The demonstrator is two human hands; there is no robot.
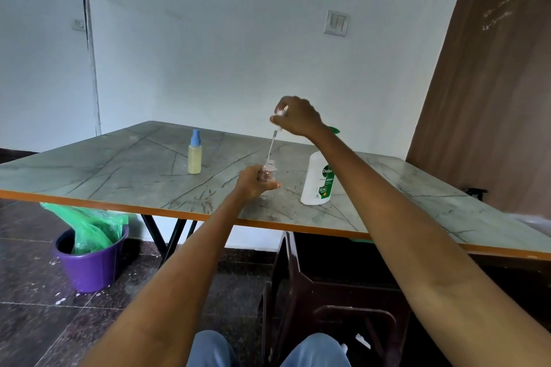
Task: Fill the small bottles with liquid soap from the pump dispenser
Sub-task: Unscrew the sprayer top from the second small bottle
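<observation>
From the head camera, a grey marble-patterned table with an orange edge [149, 176] fills the middle of the view, and everything below is placed against it.

Near the table's front edge, the left hand [253, 183] curls round a small clear plastic bottle [269, 173], which stands upright with its threaded neck uncovered. The bottle looks clear, with no coloured liquid to be seen in it. Above it, the right hand [295, 118] pinches a white spray cap [278, 116] with its fingers closed on it; the cap's thin translucent dip tube [272, 146] hangs down, its lower end at the bottle's mouth.

Just right of the clear bottle stands a white pump dispenser of liquid soap with a green label [317, 180], its pump head mostly hidden behind the right forearm. Left of the clear bottle, farther back on the table, stands a second small bottle with a blue spray cap, filled with pale yellow liquid [195, 153].

On the dark floor under the table's left end sits a purple plastic bucket [92, 262] lined with a green plastic bag [89, 229]. A dark brown plastic chair [328, 301] stands under the front edge.
</observation>
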